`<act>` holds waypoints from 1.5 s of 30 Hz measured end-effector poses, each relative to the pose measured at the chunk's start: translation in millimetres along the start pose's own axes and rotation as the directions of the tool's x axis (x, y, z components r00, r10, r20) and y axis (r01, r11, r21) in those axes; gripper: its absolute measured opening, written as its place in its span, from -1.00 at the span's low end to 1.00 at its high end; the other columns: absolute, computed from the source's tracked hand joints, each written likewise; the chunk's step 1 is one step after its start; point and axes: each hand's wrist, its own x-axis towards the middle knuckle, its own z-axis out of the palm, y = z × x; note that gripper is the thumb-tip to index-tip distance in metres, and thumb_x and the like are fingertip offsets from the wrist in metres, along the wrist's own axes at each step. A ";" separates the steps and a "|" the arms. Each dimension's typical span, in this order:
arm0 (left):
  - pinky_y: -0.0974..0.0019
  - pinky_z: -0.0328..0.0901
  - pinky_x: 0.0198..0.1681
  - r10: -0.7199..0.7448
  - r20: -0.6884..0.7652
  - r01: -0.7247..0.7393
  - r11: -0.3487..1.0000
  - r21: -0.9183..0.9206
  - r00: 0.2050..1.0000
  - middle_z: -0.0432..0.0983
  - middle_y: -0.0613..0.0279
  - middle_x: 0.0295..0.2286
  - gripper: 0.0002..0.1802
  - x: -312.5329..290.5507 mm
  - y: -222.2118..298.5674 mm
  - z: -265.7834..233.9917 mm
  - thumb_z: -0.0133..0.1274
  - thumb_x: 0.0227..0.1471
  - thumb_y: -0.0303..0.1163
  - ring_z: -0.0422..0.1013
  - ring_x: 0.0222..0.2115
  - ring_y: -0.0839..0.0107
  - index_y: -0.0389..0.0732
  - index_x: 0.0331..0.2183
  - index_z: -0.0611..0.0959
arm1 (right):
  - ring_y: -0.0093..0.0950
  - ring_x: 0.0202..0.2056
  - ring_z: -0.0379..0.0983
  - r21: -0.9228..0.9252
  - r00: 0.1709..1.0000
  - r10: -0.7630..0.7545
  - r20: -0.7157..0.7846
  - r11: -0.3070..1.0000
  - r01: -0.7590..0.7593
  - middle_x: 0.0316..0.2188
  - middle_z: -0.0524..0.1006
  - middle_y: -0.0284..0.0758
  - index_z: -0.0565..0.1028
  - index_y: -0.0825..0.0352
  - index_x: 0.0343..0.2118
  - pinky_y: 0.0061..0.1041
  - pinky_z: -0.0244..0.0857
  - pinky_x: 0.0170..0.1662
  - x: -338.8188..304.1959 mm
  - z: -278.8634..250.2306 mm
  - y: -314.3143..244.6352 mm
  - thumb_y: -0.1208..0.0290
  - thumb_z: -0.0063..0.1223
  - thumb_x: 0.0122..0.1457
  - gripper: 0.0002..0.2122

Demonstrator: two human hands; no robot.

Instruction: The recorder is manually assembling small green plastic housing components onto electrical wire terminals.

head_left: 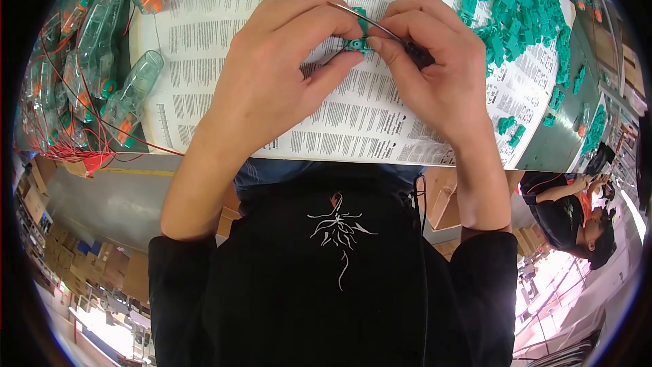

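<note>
A small green plastic piece (358, 43) sits in the middle top. More green pieces (506, 0) fill the upper right. The paper (353, 119) is white with black print. See-through shells (102, 41) with orange bits and red wires lie upper left.

A large white printed sheet (353, 119), covered in dense columns of small black type, lies flat across the counter (543, 156) and fills most of its middle. Brown cardboard boxes (64, 245) are stacked on the floor at lower left, and more brown cardboard (441, 197) shows under the counter's near edge
</note>
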 end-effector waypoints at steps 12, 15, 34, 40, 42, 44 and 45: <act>0.29 0.45 -0.13 -0.007 -0.014 0.007 1.000 -0.019 1.000 0.64 0.22 -0.23 -0.72 -1.5 -0.7 2.8 0.40 -0.15 -0.55 0.55 -0.17 0.25 -0.21 -0.31 0.71 | -0.44 -0.49 0.49 0.107 0.986 0.074 -0.150 0.993 -0.058 -0.34 0.58 -0.32 0.60 0.40 -0.38 -0.52 0.37 -0.43 -9.5 14.4 2.7 0.65 0.34 0.01 -0.88; 0.29 0.45 -0.13 0.000 -0.021 0.000 1.000 -0.011 1.000 0.63 0.22 -0.24 -0.72 -1.8 0.3 2.9 0.40 -0.15 -0.55 0.54 -0.17 0.25 -0.21 -0.31 0.70 | -0.44 -0.49 0.49 0.076 0.990 0.064 -0.126 0.996 -0.055 -0.34 0.58 -0.32 0.60 0.40 -0.39 -0.52 0.37 -0.43 -7.7 11.1 -1.0 0.65 0.33 0.02 -0.89; 0.28 0.44 -0.12 0.042 -0.057 -0.041 0.999 0.009 0.998 0.63 0.22 -0.22 -0.71 -4.8 -2.5 5.9 0.40 -0.17 -0.55 0.54 -0.17 0.23 -0.22 -0.31 0.69 | -0.58 -0.46 0.43 -0.050 0.990 -0.067 0.121 0.996 0.074 -0.42 0.54 -0.37 0.61 0.41 -0.37 -0.61 0.28 -0.41 10.5 -11.3 2.0 0.64 0.34 0.00 -0.88; 0.28 0.45 -0.13 0.036 -0.053 -0.035 0.999 0.029 0.998 0.64 0.24 -0.22 -0.71 -5.0 -2.3 7.1 0.40 -0.18 -0.54 0.55 -0.19 0.24 -0.22 -0.32 0.70 | -0.58 -0.50 0.37 -0.128 0.975 0.031 0.222 0.992 -0.003 -0.48 0.49 -0.36 0.60 0.42 -0.38 -0.64 0.19 -0.46 14.5 -17.1 -8.3 0.63 0.32 -0.01 -0.88; 0.29 0.45 -0.14 0.060 -0.096 -0.057 0.998 0.040 0.994 0.64 0.25 -0.22 -0.72 -6.8 -3.6 9.3 0.41 -0.17 -0.54 0.55 -0.20 0.24 -0.22 -0.32 0.70 | -0.60 -0.50 0.36 -0.118 0.969 0.004 0.248 0.993 0.026 -0.49 0.50 -0.39 0.60 0.42 -0.39 -0.64 0.18 -0.46 22.2 -18.4 -5.9 0.62 0.32 0.00 -0.89; 0.29 0.45 -0.15 0.067 -0.084 -0.064 0.997 0.038 0.994 0.64 0.25 -0.22 -0.72 -5.9 -4.1 8.2 0.41 -0.17 -0.54 0.55 -0.21 0.25 -0.21 -0.33 0.69 | -0.66 -0.49 0.35 -0.107 0.955 -0.050 0.293 0.991 0.085 -0.52 0.50 -0.44 0.58 0.43 -0.43 -0.66 0.16 -0.46 31.9 -20.2 -0.3 0.59 0.32 0.01 -0.90; 0.29 0.45 -0.15 0.069 -0.075 -0.067 0.997 0.037 0.995 0.65 0.25 -0.23 -0.73 -5.8 -4.3 7.0 0.41 -0.17 -0.54 0.55 -0.21 0.26 -0.21 -0.33 0.69 | -0.66 -0.49 0.35 -0.110 0.956 -0.050 0.290 0.990 0.085 -0.52 0.50 -0.44 0.58 0.43 -0.43 -0.66 0.16 -0.46 34.2 -21.6 0.2 0.59 0.32 0.01 -0.90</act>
